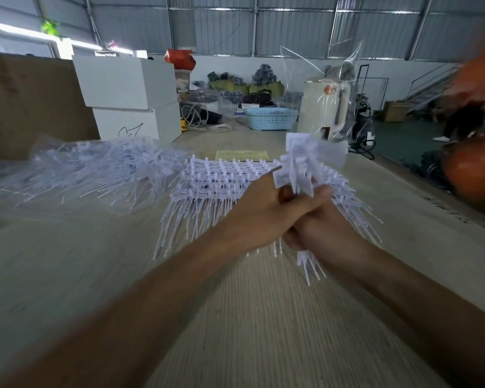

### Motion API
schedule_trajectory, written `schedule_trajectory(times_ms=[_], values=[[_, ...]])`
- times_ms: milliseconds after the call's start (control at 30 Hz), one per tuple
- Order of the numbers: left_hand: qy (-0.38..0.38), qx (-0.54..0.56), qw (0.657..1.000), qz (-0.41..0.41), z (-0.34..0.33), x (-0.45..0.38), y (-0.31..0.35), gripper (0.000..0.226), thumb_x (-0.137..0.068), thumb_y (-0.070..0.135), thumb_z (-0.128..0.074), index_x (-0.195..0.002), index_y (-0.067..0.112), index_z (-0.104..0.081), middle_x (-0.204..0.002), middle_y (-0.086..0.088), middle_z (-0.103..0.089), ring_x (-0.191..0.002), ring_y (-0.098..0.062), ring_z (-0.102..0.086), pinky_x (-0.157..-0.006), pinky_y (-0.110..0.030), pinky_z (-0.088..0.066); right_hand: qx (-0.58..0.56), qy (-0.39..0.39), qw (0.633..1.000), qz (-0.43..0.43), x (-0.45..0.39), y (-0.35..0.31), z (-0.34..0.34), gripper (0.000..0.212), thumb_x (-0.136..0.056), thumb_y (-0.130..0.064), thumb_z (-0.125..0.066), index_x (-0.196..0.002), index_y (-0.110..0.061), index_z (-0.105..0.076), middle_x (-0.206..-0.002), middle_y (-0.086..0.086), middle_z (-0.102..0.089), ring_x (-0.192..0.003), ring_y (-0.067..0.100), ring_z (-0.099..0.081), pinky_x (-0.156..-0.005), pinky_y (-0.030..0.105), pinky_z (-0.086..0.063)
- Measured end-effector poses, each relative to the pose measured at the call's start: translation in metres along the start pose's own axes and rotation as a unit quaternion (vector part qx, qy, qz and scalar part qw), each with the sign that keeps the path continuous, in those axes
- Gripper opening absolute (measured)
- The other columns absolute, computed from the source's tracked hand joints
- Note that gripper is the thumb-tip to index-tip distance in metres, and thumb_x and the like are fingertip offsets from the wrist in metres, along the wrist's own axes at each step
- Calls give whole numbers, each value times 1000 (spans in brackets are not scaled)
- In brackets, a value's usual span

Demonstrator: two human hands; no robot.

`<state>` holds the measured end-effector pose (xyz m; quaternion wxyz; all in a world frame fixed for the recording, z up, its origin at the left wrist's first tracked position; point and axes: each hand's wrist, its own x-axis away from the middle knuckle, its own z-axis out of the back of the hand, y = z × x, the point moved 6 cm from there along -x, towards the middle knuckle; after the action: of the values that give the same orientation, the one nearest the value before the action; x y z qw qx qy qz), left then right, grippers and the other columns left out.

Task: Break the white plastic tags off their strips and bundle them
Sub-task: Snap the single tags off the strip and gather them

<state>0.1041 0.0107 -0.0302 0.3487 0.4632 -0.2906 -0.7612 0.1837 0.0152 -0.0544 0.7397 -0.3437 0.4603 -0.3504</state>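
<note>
Above the table's middle I hold a bundle of white plastic tags (300, 163). Its flat heads fan out above my fists and its thin tails stick out below. My right hand (319, 219) grips the bundle's stems. My left hand (263, 203) wraps over the right hand's fingers and clasps the same bundle near its top. Behind my hands, a stack of tag strips (216, 180) lies on the wooden table (235, 317), tails pointing toward me. A loose heap of tags in clear plastic (95, 169) spreads at the left.
A yellow paper (242, 156) lies behind the stack. Farther back are white boxes (129, 93), a blue basket (269, 118), and a cream kettle in a clear bag (324, 105). A blurred orange shape (476, 163) sits at the right edge, beside the table's right edge.
</note>
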Motion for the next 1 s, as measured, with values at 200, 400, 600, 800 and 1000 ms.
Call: schedule_trajectory(times_ms=[200, 400, 600, 800, 1000], values=[[15, 16, 999, 31, 3, 4, -3, 24, -103, 28, -51, -95, 14, -69, -87, -6, -73, -50, -18, -69, -41, -26, -50, -102, -69, 992, -19, 7, 9, -8, 9, -85, 1, -49, -82, -3, -56, -53, -2, -56, -46, 14, -49, -51, 29, -43], [71, 142, 987, -3, 22, -4, 2, 39, -108, 24, -38, -77, 7, -54, -58, -11, -61, -54, -20, -61, -65, -35, -58, -150, -93, 980, -92, 13, 23, -24, 40, -106, -26, -45, -70, -14, -55, -58, 5, -49, -46, 20, -45, -53, 33, -41], [82, 211, 974, 15, 15, -7, 7, 32, -108, 32, -37, -86, 11, -48, -55, 5, -32, -48, -11, -32, -54, -33, -39, -183, -33, 975, -123, 16, 24, -26, 47, -106, -25, -43, -60, -22, -42, -50, -3, -29, -39, 9, -24, -39, 19, -22], [98, 150, 983, 41, 43, -8, 21, 37, -108, 36, -35, -77, 16, -43, -52, 8, -29, -41, -7, -23, -41, -20, -22, -77, -97, 992, -32, 14, 2, -32, 25, -98, -24, -57, -74, -31, -62, -66, 4, -56, -53, 21, -54, -46, 27, -43], [101, -266, 955, 87, 167, 24, -13, 42, -107, 34, -37, -73, 20, -58, -61, 5, -55, -47, -3, -48, -46, -19, -37, -9, -77, 997, 11, -1, -1, -25, 27, -99, 0, -54, -112, -20, -65, -89, 0, -60, -75, 23, -68, -54, 28, -54]])
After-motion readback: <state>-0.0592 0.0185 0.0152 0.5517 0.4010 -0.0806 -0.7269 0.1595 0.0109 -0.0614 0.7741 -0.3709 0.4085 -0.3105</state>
